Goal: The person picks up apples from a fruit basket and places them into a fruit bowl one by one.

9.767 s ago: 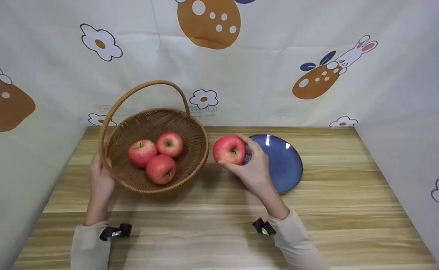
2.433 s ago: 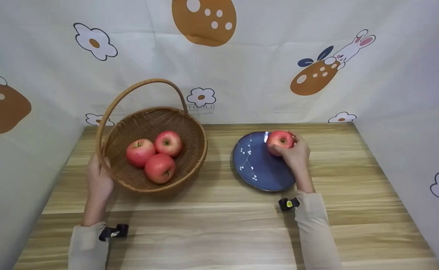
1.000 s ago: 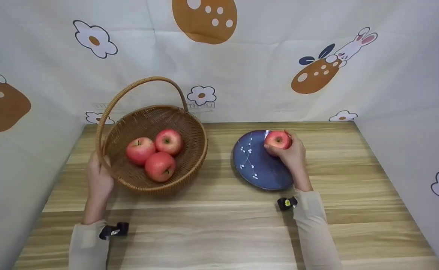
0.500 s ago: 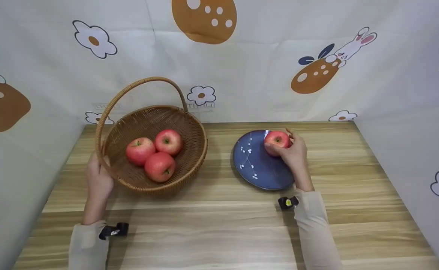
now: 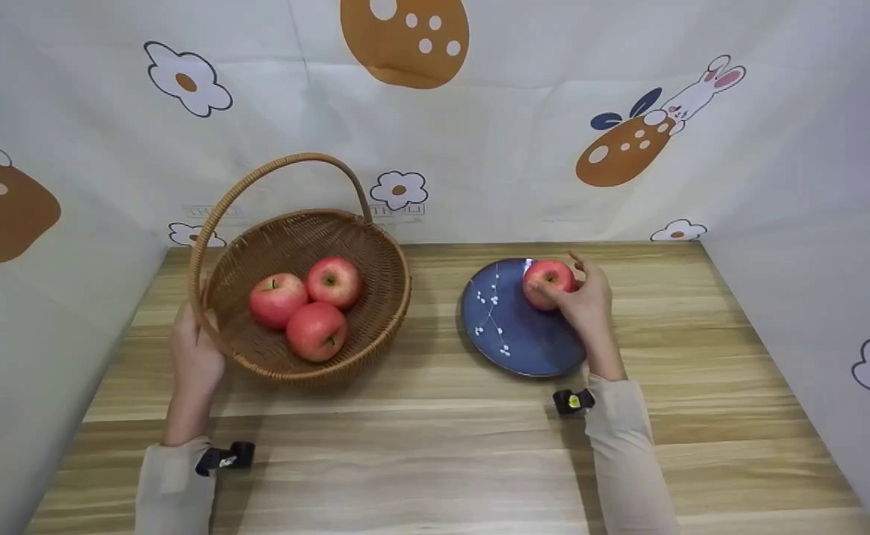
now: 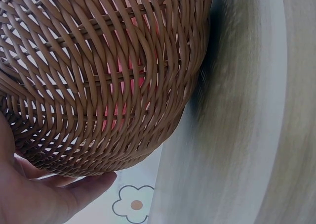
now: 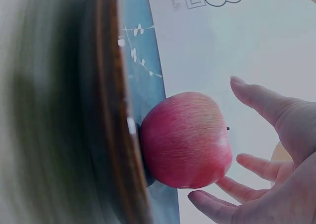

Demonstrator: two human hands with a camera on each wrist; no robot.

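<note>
My left hand (image 5: 198, 353) holds the left side of a brown wicker basket (image 5: 386, 279), near the foot of its arched handle; part of the fingers is hidden behind the rim. Three red apples lie together inside, one of them a front apple (image 5: 317, 331). In the left wrist view, a thumb and fingers lie against the woven wall (image 6: 113, 80). On the right, a single apple (image 7: 185, 140) rests on a blue plate (image 5: 505, 345) with a white blossom pattern. Around this apple my right hand (image 5: 589, 308) is spread, its thumb off the skin and its fingertips close by the apple's side.
A wood-grain table (image 5: 405, 446) lies under everything. Behind it and at both sides hang pale curtains (image 5: 494, 148) printed with flowers and rabbits. Between basket and plate runs a strip of bare tabletop.
The right hand has carried an apple from beside the basket to the plate. Over the last second its fingers have spread off the apple. The left hand has kept its place on the basket.
</note>
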